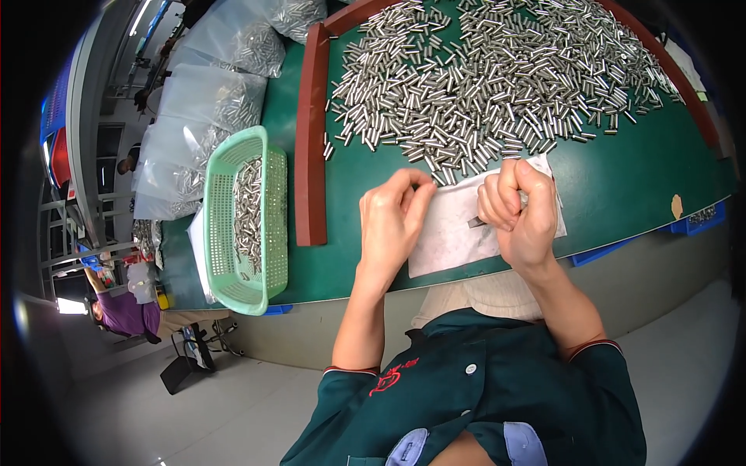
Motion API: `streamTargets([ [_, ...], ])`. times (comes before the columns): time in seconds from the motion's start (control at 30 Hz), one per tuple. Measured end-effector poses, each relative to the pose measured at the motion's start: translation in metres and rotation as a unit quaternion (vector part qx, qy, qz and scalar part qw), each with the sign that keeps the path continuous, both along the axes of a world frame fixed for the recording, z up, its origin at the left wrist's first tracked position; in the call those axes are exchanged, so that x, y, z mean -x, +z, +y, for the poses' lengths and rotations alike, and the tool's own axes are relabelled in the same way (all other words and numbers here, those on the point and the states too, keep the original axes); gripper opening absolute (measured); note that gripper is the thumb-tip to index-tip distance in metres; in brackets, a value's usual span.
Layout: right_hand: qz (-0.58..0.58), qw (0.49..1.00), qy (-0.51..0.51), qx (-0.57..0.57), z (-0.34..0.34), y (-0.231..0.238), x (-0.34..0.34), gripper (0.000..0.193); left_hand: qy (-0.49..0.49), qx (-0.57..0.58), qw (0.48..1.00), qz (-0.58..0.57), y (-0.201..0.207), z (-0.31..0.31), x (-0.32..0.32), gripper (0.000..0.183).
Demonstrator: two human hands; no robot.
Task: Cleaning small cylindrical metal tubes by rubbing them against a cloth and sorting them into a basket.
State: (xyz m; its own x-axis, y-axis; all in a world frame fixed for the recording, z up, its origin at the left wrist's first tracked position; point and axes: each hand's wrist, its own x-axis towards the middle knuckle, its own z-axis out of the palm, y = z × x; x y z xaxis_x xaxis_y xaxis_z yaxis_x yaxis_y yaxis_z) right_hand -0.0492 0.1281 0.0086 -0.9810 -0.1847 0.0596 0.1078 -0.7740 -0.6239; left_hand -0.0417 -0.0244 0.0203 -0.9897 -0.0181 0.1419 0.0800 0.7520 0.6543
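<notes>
My left hand (392, 221) is closed in a pinch at the near edge of a big spread of short, shiny metal pins (489, 85). Whatever is between its fingertips, if anything, is too small to make out. My right hand (522, 213) forms a fist over a white cloth (451, 233). From that fist, on the side facing my left hand, juts the dark grey end of a small metal piece (475, 222); the fingers hide the rest of it. The cloth lies on the green tabletop (357, 264) and looks smudged.
Red-brown rails (311, 140) border the pins. Left of them stands a green plastic basket (276, 210) with more pins inside. Clear bags (183, 101) of metal parts line the far left. Blue trays (695, 221) sit under the table edge. A person in purple (128, 311) is at the left.
</notes>
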Motion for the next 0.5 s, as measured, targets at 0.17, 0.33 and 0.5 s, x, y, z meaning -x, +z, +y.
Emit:
streamTargets([
  [0.17, 0.001, 1.0, 0.007, 0.009, 0.001, -0.002, 0.001, 0.038, -0.051, -0.044, 0.997, -0.031, 0.0, 0.014, -0.031, 0.008],
  [0.33, 0.002, 0.997, 0.002, 0.073, 0.001, -0.003, 0.002, 0.038, -0.027, 0.0, 1.0, 0.0, -0.007, 0.023, -0.04, 0.009],
  [0.5, 0.002, 0.998, 0.046, 0.032, 0.003, -0.003, 0.002, 0.038, -0.023, -0.003, 1.0, 0.01, -0.012, 0.024, -0.041, 0.01],
])
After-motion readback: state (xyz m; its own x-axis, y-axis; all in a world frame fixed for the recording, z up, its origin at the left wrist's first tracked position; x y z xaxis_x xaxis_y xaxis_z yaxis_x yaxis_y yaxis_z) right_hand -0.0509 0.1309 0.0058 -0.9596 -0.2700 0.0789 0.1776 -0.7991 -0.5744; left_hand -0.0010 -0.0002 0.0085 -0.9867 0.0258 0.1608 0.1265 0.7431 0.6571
